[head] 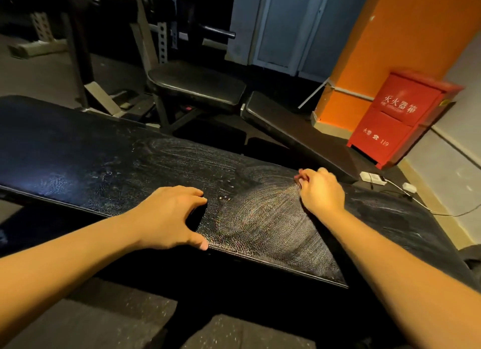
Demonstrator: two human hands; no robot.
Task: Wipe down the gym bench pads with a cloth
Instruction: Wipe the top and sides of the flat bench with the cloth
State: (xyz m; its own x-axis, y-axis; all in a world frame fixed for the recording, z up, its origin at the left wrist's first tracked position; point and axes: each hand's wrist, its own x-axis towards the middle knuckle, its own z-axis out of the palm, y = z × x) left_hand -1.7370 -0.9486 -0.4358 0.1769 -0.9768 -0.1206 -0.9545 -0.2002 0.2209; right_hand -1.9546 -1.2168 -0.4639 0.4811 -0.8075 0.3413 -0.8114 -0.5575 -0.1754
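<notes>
A person leaned over the black bench pad [91, 161], whose long axis ran from far left to near right across the view. The left hand [166, 218] rested at the near edge, its fingers [190, 192] spread and arched, thumb on the rim. The right hand [322, 192] sat by the far edge, fingers curled tight — whether round a cloth could not be told, for none showed plainly. Pale wipe streaks [263, 216] swirled between the hands. The unstreaked stretch lay leftward — nearer the left hand — so the next pass likely belonged there, along the pad.
</notes>
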